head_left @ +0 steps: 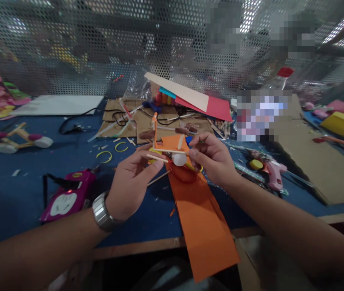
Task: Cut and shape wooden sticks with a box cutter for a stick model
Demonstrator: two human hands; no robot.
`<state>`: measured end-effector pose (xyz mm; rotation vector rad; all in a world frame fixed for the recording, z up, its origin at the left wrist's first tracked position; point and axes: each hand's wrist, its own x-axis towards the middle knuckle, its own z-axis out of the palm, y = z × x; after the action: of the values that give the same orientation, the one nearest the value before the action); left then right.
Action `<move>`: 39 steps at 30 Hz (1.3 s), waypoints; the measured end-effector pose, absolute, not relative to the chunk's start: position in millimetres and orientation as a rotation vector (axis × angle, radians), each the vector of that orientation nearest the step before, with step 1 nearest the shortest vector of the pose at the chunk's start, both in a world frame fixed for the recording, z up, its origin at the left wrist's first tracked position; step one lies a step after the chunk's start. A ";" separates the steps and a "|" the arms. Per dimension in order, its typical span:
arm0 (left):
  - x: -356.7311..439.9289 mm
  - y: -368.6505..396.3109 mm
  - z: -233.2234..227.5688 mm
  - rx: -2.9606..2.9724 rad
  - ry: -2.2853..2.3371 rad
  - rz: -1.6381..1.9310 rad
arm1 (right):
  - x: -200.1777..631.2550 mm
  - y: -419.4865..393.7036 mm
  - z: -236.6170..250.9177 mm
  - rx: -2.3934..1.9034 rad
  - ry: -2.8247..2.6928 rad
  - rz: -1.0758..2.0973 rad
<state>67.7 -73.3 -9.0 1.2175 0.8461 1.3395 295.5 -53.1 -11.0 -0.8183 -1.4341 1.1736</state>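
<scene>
Pinched between the thumb and fingers of my left hand (132, 180) is a short, pale wooden stick (156, 158). My right hand (212, 159) is closed on the end of a small wooden stick frame (170, 151), which has an orange upright at its left. A white round cap (179, 159) shows just under the frame; whether it is attached I cannot tell. Beneath both hands lies a long orange paper strip (202, 218) that hangs over the table's front edge. A red loop (184, 176), perhaps a scissor handle, rests on the strip.
At left sit a magenta box (69, 194) with a lit red light and a stick car (19, 137) with bottle-cap wheels. A pink glue gun (275, 173) and cardboard (320, 157) are at right. Coloured sheets (190, 97) stand before a perforated metal screen (99, 48).
</scene>
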 end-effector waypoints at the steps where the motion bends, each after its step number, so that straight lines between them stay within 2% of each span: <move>1: 67.9 -73.4 -8.6 1.214 0.849 1.340 | 295.4 -53.3 -10.7 -0.828 -1.436 1.166; 26: 69.9 -73.0 -5.8 1.174 0.833 1.354 | 296.9 -54.4 -10.8 -0.896 -1.557 1.001; 31: 71.9 -73.6 -1.6 1.158 0.810 1.354 | 297.5 -57.0 -6.3 -0.840 -1.562 1.051; 39: 74.0 -73.7 1.1 1.102 0.823 1.362 | 299.9 -53.2 -7.0 -0.662 -1.333 1.301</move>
<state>74.0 -73.7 1.1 1.1016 0.8229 1.3623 299.9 -53.2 -7.0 -0.6617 -1.3330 1.3013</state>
